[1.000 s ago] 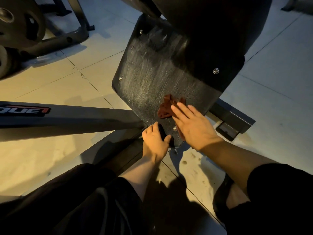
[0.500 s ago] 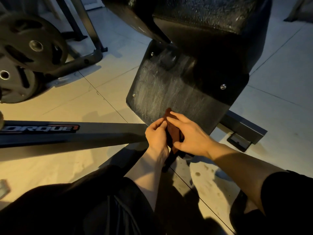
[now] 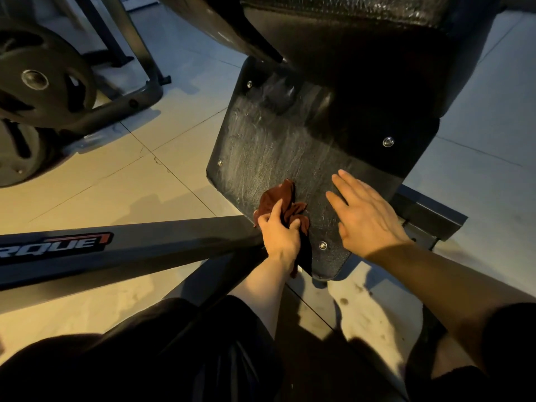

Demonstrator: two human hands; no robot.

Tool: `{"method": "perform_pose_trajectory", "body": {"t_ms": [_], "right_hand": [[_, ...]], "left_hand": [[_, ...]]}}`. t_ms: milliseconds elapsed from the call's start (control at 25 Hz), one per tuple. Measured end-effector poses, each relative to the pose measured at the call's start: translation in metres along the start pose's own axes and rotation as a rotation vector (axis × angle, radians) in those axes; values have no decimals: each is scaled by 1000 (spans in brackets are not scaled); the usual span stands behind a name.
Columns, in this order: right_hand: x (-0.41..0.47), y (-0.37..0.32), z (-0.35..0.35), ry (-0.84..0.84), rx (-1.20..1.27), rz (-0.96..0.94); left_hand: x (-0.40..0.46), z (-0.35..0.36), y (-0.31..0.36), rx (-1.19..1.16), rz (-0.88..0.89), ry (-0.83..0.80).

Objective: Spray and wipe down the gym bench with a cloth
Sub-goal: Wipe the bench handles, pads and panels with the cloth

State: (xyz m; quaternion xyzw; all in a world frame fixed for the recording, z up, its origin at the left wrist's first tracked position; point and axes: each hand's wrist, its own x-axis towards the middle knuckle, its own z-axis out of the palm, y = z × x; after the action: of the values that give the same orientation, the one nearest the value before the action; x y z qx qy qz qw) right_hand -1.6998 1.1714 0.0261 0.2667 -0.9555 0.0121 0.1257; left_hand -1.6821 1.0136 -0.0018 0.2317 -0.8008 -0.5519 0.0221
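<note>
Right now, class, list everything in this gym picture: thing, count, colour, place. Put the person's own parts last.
Bench panel: one, black, smeared, centre, under the pad.
Bench pad: one, black, top.
Cloth: one, dark red, bunched on the panel's lower left edge.
Frame bar: one, dark grey with red-trimmed lettering, left, along the floor.
Weight plates: at least two, black, on a rack, upper left.
Floor: pale tiles.
Left hand: grips the cloth.
Right hand: flat on the panel, fingers straight.
Clothing: black, bottom.
</note>
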Motion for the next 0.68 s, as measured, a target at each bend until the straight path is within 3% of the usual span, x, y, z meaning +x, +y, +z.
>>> {"method": "perform_pose_trajectory", "body": {"t_ms": [120,200,280,400,440,560,640,680], "right_hand": [[1,9,-5,66,8,-9],[1,14,-8,65,19,-19],[0,16,-10,48,21,-34],[-4,16,-9,17,27,-43],[-6,15,-9,5,26,-46],[-7,17,-12,9,24,-61],[-6,17,-16,9,32,-53],[-6,17,-18,-1,33,-36]], "left_hand": [[-30,23,19,113,269,-90],[-35,31,21,142,359,-126],[-16,25,17,140,281,-34],[3,12,6,119,-36,97],[-1,12,6,144,-5,68],[-30,24,14,243,348,-107],[-23,22,13,274,381,-87],[-15,19,10,282,308,-33]]}}
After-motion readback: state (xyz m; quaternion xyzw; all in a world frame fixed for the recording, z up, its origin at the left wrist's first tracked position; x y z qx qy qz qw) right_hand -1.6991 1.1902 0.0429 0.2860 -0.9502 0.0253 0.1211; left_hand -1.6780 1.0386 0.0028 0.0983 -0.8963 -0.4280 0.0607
